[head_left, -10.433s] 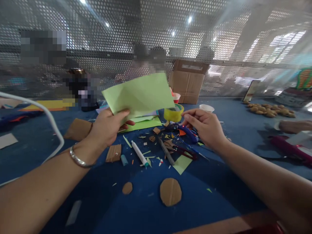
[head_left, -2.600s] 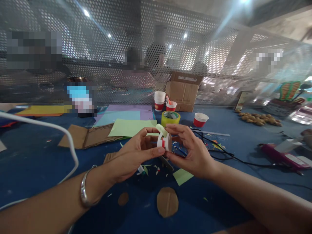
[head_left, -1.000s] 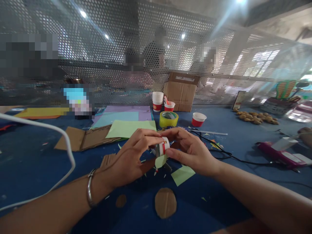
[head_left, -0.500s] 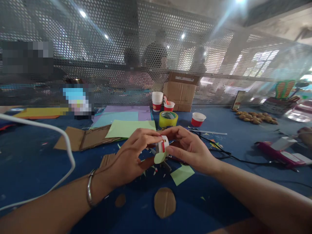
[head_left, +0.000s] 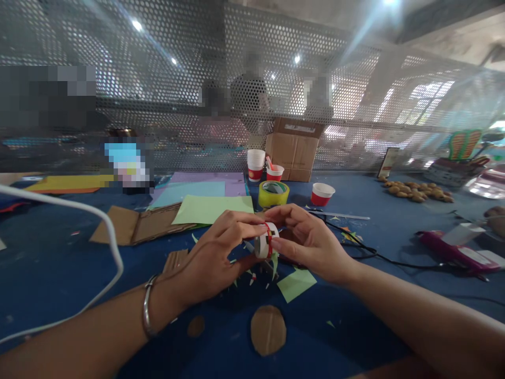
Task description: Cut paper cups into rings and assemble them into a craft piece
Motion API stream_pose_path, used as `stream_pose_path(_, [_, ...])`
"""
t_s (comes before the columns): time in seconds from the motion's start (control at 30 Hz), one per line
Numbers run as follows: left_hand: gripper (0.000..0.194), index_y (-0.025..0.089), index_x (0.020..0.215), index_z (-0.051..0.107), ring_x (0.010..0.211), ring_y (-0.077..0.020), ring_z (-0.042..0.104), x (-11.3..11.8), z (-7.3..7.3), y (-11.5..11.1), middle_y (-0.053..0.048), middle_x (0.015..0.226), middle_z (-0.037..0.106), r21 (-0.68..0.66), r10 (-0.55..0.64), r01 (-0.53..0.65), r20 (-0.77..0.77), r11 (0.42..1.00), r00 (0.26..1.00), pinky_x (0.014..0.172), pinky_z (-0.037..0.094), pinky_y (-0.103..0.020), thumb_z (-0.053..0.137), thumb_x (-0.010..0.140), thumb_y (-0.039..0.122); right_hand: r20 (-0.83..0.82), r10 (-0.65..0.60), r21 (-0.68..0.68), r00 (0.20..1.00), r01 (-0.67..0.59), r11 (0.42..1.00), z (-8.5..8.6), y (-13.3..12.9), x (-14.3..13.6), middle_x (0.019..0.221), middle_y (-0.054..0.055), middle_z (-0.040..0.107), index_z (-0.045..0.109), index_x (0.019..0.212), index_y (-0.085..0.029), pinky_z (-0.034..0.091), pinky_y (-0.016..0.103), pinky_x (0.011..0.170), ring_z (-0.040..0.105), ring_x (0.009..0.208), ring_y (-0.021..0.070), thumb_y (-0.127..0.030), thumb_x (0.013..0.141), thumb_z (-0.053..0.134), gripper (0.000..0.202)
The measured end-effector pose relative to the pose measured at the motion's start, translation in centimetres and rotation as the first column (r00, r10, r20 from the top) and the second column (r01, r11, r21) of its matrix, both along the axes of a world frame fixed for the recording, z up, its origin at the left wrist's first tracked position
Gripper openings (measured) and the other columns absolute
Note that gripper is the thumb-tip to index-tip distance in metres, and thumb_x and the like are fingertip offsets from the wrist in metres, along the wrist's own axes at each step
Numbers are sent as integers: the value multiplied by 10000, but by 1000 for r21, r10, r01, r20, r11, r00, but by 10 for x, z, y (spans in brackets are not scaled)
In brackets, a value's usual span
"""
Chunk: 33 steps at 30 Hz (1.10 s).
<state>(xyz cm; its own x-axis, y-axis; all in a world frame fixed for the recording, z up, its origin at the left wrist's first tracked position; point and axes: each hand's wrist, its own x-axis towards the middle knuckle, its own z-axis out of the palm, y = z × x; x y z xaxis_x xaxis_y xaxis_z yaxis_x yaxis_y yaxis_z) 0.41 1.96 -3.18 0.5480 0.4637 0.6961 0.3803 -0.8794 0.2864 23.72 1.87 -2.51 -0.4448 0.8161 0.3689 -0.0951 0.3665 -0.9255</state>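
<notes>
Between my two hands is a small white paper cup piece [head_left: 262, 245] with red and dark marks on its side. My left hand [head_left: 221, 250] grips it from the left, fingertips on top and thumb underneath. My right hand [head_left: 311, 239] holds its right side, thumb on the face and fingers curled behind. A narrow strip of light green paper [head_left: 275, 261] hangs beneath the right thumb; I cannot tell how it is attached. Below the hands lie a green paper rectangle [head_left: 296, 285] and a round cardboard disc [head_left: 268, 330]. Scraps and part of a tool under the hands are mostly hidden.
A yellow tape roll [head_left: 273, 195], stacked paper cups [head_left: 255, 164] and a single cup [head_left: 322, 194] stand behind. Coloured sheets [head_left: 213, 209] and folded cardboard [head_left: 118, 226] lie left. Right are a purple glue gun [head_left: 453, 250] with a black cable and a white cable [head_left: 111, 237] crosses left.
The cup piece has turned in my hands, showing more of its marked side. The green paper, a broad flap before, now shows as a narrow hanging strip. Both hands keep their grip.
</notes>
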Motion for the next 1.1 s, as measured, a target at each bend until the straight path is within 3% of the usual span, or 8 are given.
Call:
stream_pose_path(0.63, [404, 262, 1312, 582, 1263, -208, 649, -4, -2, 2, -62, 1339, 669, -22, -20, 20, -11, 1000, 1000, 1069, 552, -368, 771, 955, 234, 28, -17, -8, 999, 17, 1000, 1, -1, 0, 1257, 102, 680, 637, 1254, -205, 617, 330, 902, 667, 1188, 223, -351, 896, 834, 434])
stream_pose_path(0.87, [395, 257, 1308, 587, 1268, -225, 655, -1, -1, 0, -74, 1345, 677, 32, -19, 20, -13, 999, 1000, 1068, 556, -401, 762, 957, 204, 16, -8, -19, 1000, 9, 1000, -1, -1, 1, 1283, 104, 696, 637, 1265, -217, 642, 352, 916, 671, 1234, 239, -370, 895, 835, 446])
stream_pose_path(1.1, [458, 294, 1357, 606, 1270, -251, 661, 1, 0, 1, -60, 1328, 712, -16, -3, 3, 27, 1000, 1000, 1060, 568, -427, 788, 937, 262, 40, -12, -29, 999, 14, 999, 3, -1, 0, 1230, 90, 729, 633, 1279, -228, 666, 341, 864, 714, 1162, 221, -390, 905, 823, 449])
